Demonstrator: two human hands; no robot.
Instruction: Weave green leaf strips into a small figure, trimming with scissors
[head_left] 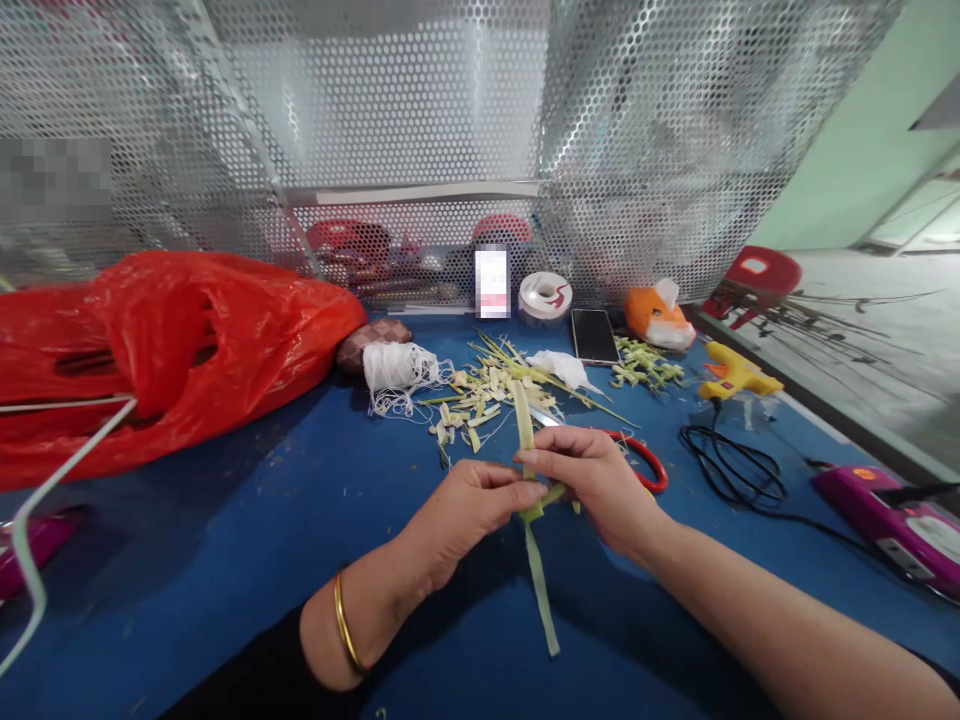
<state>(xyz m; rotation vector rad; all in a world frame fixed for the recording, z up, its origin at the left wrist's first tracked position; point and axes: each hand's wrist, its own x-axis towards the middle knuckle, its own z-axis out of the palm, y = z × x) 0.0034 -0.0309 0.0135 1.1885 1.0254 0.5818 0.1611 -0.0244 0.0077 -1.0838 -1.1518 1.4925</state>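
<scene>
Near the middle of the blue table, my left hand (474, 505) pinches a pale green leaf strip (540, 585) at a folded or knotted part. One end hangs down toward me and another stands upright above the fingers. My right hand (589, 475) is closed on the same strip just above and to the right, its thumb and index finger at the upright part. Behind the hands lie cut leaf pieces (487, 385) in a loose pile. Scissors with red handles (655, 465) lie partly hidden behind my right hand.
A red plastic bag (225, 350) fills the left. White string (401, 368), a ribbon roll (545, 297), a phone (595, 336) and an orange tissue pack (660, 316) stand or lie farther back. At right are a yellow glue gun (739, 373), its black cable and a purple power strip (892, 520).
</scene>
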